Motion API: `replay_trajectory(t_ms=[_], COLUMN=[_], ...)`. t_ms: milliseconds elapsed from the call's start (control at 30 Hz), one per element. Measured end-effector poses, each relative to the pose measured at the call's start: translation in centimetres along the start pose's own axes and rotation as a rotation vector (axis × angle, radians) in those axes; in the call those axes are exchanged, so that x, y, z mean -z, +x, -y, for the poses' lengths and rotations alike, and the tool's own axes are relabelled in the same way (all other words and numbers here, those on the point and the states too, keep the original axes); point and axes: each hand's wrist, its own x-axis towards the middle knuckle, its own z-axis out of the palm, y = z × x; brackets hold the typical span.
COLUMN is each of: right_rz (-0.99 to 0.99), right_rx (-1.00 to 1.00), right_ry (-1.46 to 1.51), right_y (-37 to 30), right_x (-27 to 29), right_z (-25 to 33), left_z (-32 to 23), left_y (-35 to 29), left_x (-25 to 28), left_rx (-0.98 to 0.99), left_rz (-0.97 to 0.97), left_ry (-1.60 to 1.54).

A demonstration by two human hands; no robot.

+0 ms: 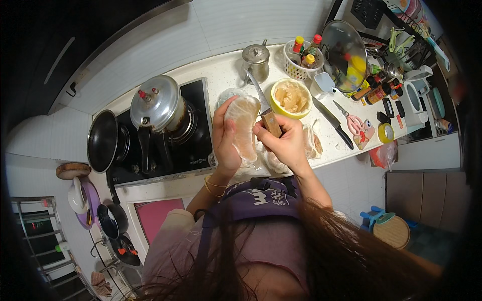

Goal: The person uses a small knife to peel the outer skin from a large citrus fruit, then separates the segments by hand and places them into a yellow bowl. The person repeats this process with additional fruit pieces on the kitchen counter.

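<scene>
A large pale-orange pomelo wedge (243, 125), still in white membrane, stands upright in my left hand (227, 143), whose fingers curl round its left side. My right hand (287, 145) is closed on the wooden handle of a knife (271, 123). The blade points up and away to the left, past the wedge's upper right edge. My right thumb is close to the wedge's right side; I cannot tell whether it touches. Just beyond my right hand sits a yellow bowl (274, 102) of peeled pale flesh. More pomelo pieces (310, 141) lie on the counter, partly hidden by my right hand.
Left, a pressure cooker (156, 103) and a black frying pan (102, 140) stand on the black hob (193, 150). A metal pot (256, 60) and a bottle basket (296, 70) stand behind. A black-handled knife (332, 122), scissors (354, 123) and yellow tape (385, 133) lie right.
</scene>
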Motion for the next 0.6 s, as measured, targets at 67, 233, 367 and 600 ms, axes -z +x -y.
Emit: replay_trajectory(t_ms=[67,233,367,600], right_rz=[0.027,0.062,0.079,0.032], right_rx=[-0.020,-0.087,-0.115,-0.048], right_ry=[0.014,0.120,0.145,0.054], right_y=[0.0,-0.1,0.0,0.1], right_x=[0.1,0.1,0.0,-0.4], right_z=[0.1,0.8,1.1,0.4], left_z=[0.0,0.0,0.0,-0.1], left_y=[0.0,0.0,-0.1,-0.3], left_x=[0.1,0.2,0.2,0.4], left_rx=[-0.037,-0.078,-0.100,-0.214], left_rz=[-0.003,0.005,-0.003,-0.031], left_ry=[0.042,0.065,0.122,0.354])
